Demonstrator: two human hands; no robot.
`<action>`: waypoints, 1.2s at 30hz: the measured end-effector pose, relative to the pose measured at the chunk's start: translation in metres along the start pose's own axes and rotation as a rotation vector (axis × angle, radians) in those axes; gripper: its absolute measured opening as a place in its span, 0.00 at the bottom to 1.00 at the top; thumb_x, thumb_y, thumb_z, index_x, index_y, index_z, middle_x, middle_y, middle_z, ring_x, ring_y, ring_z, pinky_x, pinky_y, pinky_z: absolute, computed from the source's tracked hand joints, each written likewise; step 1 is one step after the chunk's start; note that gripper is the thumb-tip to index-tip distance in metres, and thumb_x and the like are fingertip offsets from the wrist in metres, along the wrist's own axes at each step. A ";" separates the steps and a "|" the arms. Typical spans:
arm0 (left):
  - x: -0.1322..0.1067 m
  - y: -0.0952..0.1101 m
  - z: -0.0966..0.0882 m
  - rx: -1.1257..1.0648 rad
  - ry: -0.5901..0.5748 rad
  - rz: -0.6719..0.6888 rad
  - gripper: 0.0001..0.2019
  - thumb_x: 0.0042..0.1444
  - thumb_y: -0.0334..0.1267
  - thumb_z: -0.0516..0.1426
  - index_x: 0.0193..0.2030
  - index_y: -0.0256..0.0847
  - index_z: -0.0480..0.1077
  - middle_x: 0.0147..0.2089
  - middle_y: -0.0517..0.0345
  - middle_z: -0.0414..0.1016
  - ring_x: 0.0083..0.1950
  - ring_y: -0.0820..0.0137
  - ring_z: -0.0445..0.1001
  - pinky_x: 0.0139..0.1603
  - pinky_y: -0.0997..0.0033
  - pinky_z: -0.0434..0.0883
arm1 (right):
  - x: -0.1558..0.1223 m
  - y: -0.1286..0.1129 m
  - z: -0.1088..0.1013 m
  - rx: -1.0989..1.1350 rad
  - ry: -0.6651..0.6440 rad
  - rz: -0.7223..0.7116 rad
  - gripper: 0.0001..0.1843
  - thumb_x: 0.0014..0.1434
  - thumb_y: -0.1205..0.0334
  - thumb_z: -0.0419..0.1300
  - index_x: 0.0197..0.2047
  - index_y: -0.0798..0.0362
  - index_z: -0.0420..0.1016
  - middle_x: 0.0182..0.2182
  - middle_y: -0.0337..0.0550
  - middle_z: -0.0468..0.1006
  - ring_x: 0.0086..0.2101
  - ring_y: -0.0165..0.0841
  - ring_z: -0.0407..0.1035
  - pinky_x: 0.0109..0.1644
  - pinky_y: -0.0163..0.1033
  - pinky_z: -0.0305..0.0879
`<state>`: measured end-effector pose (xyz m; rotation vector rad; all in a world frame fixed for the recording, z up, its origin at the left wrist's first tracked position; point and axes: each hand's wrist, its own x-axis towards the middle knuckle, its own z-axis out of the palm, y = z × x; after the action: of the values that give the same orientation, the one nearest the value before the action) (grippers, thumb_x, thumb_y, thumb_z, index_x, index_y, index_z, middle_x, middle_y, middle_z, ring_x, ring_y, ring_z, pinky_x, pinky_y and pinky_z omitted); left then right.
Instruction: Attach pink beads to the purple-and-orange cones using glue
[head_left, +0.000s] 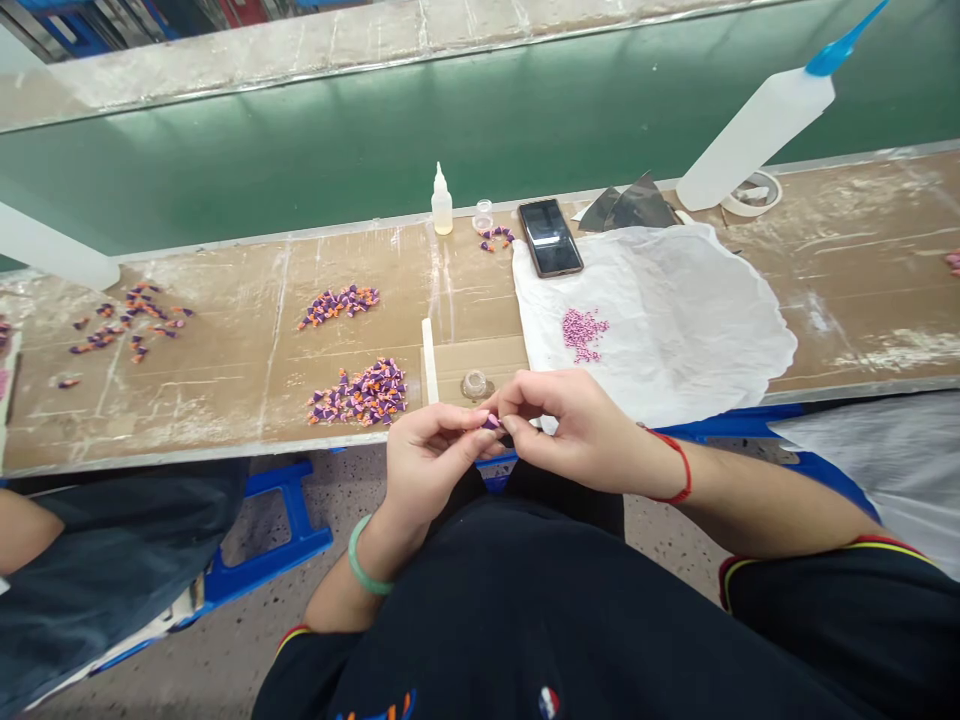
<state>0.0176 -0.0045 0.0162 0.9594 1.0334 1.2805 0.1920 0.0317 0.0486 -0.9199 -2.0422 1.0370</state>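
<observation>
My left hand and my right hand meet above the front edge of the bench, their fingertips pinching a small purple piece between them. Its exact shape is mostly hidden by my fingers. A flat pale stick and a small glass cup lie on the cardboard just beyond my hands. Two heaps of purple-and-orange pieces lie to the left. A white plastic sheet holding pink beads spreads to the right.
Further left are another purple-and-orange heap and scattered pieces. At the back stand a small glue bottle, a phone, and a large blue-tipped squeeze bottle. A seated person's dark-clad leg is at lower left.
</observation>
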 end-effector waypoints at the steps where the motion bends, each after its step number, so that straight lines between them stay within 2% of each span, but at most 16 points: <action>1: 0.000 0.000 0.000 -0.004 -0.003 0.000 0.13 0.44 0.45 0.73 0.30 0.39 0.80 0.29 0.56 0.84 0.26 0.68 0.82 0.29 0.71 0.82 | 0.000 0.001 0.001 -0.006 0.007 -0.003 0.06 0.56 0.71 0.55 0.30 0.51 0.68 0.28 0.38 0.80 0.26 0.27 0.72 0.31 0.30 0.68; 9: 0.004 -0.003 -0.002 0.058 0.025 -0.055 0.14 0.45 0.46 0.73 0.31 0.38 0.79 0.31 0.55 0.84 0.28 0.66 0.83 0.32 0.70 0.83 | 0.000 0.013 0.008 0.035 0.024 0.033 0.06 0.58 0.70 0.55 0.31 0.52 0.69 0.30 0.39 0.81 0.28 0.27 0.74 0.31 0.31 0.70; 14: 0.012 -0.007 -0.007 0.028 -0.014 -0.096 0.13 0.45 0.43 0.73 0.32 0.38 0.79 0.29 0.56 0.83 0.26 0.68 0.82 0.31 0.73 0.81 | 0.006 0.021 0.000 0.037 -0.032 0.093 0.06 0.59 0.70 0.55 0.33 0.53 0.72 0.31 0.41 0.82 0.30 0.29 0.75 0.33 0.32 0.70; 17: 0.017 -0.008 -0.009 0.039 -0.024 -0.138 0.14 0.45 0.44 0.73 0.34 0.38 0.79 0.29 0.55 0.83 0.27 0.68 0.82 0.31 0.72 0.81 | 0.009 0.025 -0.006 0.058 -0.007 0.140 0.08 0.61 0.68 0.54 0.35 0.53 0.74 0.35 0.44 0.83 0.33 0.31 0.76 0.35 0.33 0.72; 20: 0.021 -0.008 -0.010 0.036 -0.028 -0.187 0.17 0.45 0.46 0.73 0.35 0.38 0.79 0.30 0.54 0.84 0.26 0.69 0.81 0.30 0.72 0.80 | 0.009 0.030 -0.009 0.082 -0.009 0.171 0.08 0.61 0.68 0.54 0.35 0.53 0.75 0.34 0.43 0.83 0.34 0.32 0.77 0.37 0.34 0.73; 27: 0.035 -0.010 -0.012 0.027 0.013 -0.263 0.21 0.47 0.57 0.68 0.29 0.38 0.74 0.22 0.57 0.78 0.18 0.76 0.70 0.18 0.77 0.69 | 0.003 0.049 -0.018 0.144 0.051 0.256 0.07 0.62 0.64 0.56 0.36 0.52 0.76 0.36 0.44 0.85 0.37 0.36 0.79 0.41 0.39 0.76; 31: 0.040 -0.012 -0.011 0.047 0.061 -0.262 0.21 0.47 0.55 0.68 0.25 0.39 0.70 0.21 0.60 0.76 0.16 0.79 0.64 0.17 0.79 0.64 | -0.001 0.059 -0.024 0.152 0.059 0.308 0.07 0.62 0.60 0.58 0.35 0.51 0.76 0.37 0.44 0.85 0.38 0.36 0.79 0.42 0.40 0.76; 36: 0.045 -0.015 -0.015 0.093 0.082 -0.236 0.18 0.48 0.52 0.68 0.26 0.39 0.72 0.22 0.59 0.76 0.18 0.78 0.65 0.19 0.78 0.64 | -0.007 0.069 -0.029 0.180 0.074 0.385 0.09 0.62 0.56 0.60 0.33 0.51 0.75 0.37 0.45 0.85 0.40 0.38 0.80 0.43 0.43 0.78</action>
<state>0.0076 0.0391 -0.0049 0.8319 1.2401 1.0915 0.2383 0.0671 0.0020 -1.2639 -1.7144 1.3414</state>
